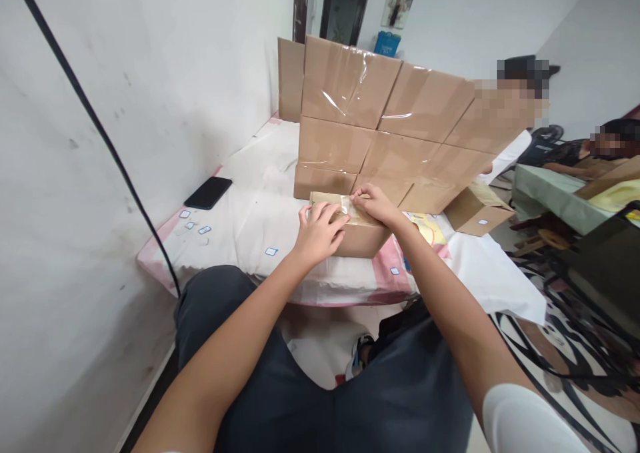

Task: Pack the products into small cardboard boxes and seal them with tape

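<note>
A small cardboard box (363, 241) sits on the cloth-covered table in front of me, with clear tape (346, 204) along its top. My left hand (320, 229) rests on the box's left part, its fingers spread over the top. My right hand (374, 203) lies on the top's far right side, fingers bent and pinched together at the tape. I cannot make out how much of the tape is between those fingertips. Right behind the box rises a wall of stacked, taped cardboard boxes (340, 143).
A black phone (209, 193) and several small stickers (205, 229) lie on the table's left (250, 203). Another cardboard box (477, 209) stands at the right, near a person behind the stack. A wall borders the left, with a black cable (100, 127) before it.
</note>
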`<move>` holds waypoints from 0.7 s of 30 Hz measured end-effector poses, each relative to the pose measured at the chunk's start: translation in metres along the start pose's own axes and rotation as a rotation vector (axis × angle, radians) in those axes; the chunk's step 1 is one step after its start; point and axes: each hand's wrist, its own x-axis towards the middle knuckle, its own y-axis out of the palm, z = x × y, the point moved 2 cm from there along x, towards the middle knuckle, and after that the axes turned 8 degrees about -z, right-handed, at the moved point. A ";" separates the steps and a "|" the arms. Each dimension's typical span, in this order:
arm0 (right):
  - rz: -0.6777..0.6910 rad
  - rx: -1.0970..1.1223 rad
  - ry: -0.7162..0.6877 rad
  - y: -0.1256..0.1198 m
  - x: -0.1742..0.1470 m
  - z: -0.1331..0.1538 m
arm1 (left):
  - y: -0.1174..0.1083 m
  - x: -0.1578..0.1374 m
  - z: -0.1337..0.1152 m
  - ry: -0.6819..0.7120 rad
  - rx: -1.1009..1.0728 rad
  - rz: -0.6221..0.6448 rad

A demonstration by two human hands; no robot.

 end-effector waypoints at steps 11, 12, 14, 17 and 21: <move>-0.065 -0.369 0.131 0.002 0.020 -0.010 | 0.001 0.000 -0.002 -0.007 -0.023 0.003; -0.139 -0.387 0.153 -0.005 0.023 -0.014 | 0.001 0.000 -0.002 -0.009 -0.031 0.006; -0.288 -0.414 0.188 -0.024 0.025 -0.027 | 0.001 -0.001 -0.002 -0.004 -0.055 0.013; -0.415 -0.416 0.259 -0.056 0.010 -0.051 | 0.000 -0.002 -0.003 0.012 -0.089 0.025; -0.412 -0.145 0.223 -0.070 -0.034 -0.077 | -0.001 -0.002 -0.005 0.046 -0.106 0.041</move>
